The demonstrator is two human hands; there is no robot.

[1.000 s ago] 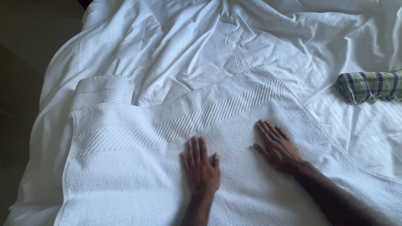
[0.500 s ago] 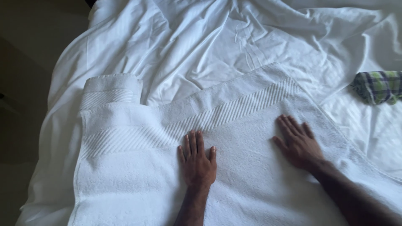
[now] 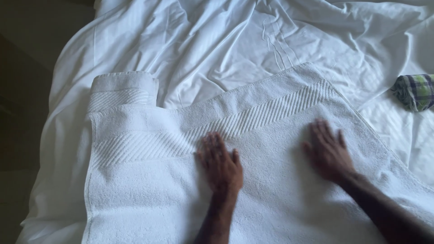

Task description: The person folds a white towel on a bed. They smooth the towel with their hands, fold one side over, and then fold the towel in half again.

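White towel (image 3: 149, 180) lies flat on the rumpled bed sheet (image 3: 235, 49), long axis left to right, ribbed band edge facing away, far-left corner folded back. Left hand (image 3: 220, 163) and right hand (image 3: 328, 151) rest palm-down on it, well apart, fingers spread and pointing away. Plaid cloth (image 3: 415, 91) sits at right.

left hand (image 3: 220, 163) flat, right hand (image 3: 328, 151) flat
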